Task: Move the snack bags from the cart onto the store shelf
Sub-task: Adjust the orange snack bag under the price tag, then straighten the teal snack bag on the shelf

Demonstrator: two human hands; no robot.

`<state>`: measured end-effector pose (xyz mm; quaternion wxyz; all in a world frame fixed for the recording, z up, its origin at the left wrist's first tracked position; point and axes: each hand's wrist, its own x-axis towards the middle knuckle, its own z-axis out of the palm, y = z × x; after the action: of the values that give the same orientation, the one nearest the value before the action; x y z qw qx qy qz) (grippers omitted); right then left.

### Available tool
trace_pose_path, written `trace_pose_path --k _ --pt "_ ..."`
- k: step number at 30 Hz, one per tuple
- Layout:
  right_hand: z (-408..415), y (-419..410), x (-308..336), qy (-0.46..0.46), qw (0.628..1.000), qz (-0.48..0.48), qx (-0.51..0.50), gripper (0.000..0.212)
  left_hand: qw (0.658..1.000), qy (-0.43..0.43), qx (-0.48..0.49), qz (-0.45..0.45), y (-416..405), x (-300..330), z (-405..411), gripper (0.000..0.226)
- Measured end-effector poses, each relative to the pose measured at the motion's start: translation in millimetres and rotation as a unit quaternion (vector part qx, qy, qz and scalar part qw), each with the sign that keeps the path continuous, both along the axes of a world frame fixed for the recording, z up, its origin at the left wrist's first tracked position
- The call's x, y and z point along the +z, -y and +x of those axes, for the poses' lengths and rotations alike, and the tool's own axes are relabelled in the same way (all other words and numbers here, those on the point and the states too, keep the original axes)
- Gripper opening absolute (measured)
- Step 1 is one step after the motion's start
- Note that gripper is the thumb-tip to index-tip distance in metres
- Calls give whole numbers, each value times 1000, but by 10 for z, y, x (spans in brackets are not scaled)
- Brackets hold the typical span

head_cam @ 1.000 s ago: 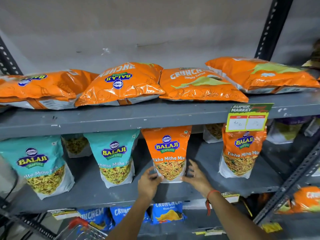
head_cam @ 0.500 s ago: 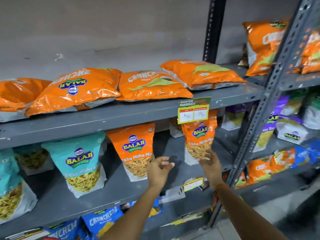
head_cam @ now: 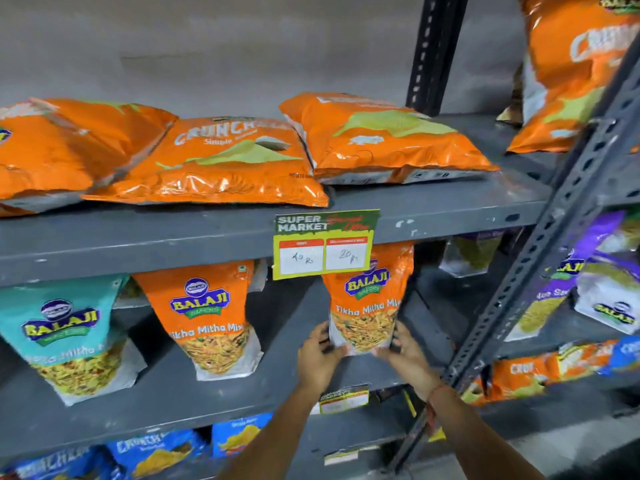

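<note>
An orange Tikha Mitha Mix bag (head_cam: 367, 306) stands upright on the middle grey shelf (head_cam: 277, 382), partly behind a price tag. My left hand (head_cam: 318, 358) grips its lower left corner and my right hand (head_cam: 407, 355) grips its lower right corner. A second orange Tikha Mitha Mix bag (head_cam: 207, 323) stands to the left, and a teal Balaji bag (head_cam: 69, 334) stands further left. The cart is out of view.
Large orange Crunchex bags (head_cam: 221, 161) lie flat on the upper shelf (head_cam: 173, 237). A green and yellow price tag (head_cam: 323, 244) hangs from its edge. A slotted steel upright (head_cam: 540, 265) runs diagonally on the right. Blue bags (head_cam: 156, 452) fill the lower shelf; purple bags (head_cam: 568, 271) sit beyond the upright.
The view swung right. Both hands left the middle orange bag, moved right, and closed on the bottom corners of the orange bag under the price tag.
</note>
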<state>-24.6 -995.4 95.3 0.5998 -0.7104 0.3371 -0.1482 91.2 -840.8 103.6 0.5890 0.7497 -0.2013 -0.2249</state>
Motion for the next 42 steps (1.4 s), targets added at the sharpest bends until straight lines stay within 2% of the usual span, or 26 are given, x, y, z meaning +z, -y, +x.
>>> trace_pose_path --k 3,8,10,12,14,17,20,25,29,33,38,42 --pt "-6 21 29 -10 1000 -18 21 50 999 34 29 25 -7 -21 -13 47" --pt "-5 22 -4 2 1000 -14 20 52 998 37 36 32 -10 25 -72 52" --pt "-6 -13 22 12 999 -27 14 63 998 34 40 19 -48 50 -102 54" --pt "-33 -122 55 36 999 -34 -1 88 998 33 50 12 -130 85 -136 58" --pt "-67 -309 64 41 996 -43 -62 106 997 35 65 14 -275 144 -178 60" --pt "-95 -681 116 60 977 -46 -201 97 996 35 81 -5 -632 266 -243 52" --pt "-38 -1200 213 72 968 -50 -234 86 994 39 99 -31 -1209 402 -293 44" --pt "158 -2373 397 113 980 -50 -159 62 985 72 156 -31 -2510 550 -258 33" --pt "381 -3206 483 128 988 -39 -72 54 972 97 214 -3 -3445 655 -50 38" --pt "589 -3754 474 113 993 -18 37 47 963 96 253 19 -4039 676 274 43" --pt "1036 -3961 422 61 989 -20 134 54 959 72 275 19 -4305 582 741 46" --pt "1554 -3941 353 31 987 -16 155 74 963 41 263 33 -4322 420 1146 59"
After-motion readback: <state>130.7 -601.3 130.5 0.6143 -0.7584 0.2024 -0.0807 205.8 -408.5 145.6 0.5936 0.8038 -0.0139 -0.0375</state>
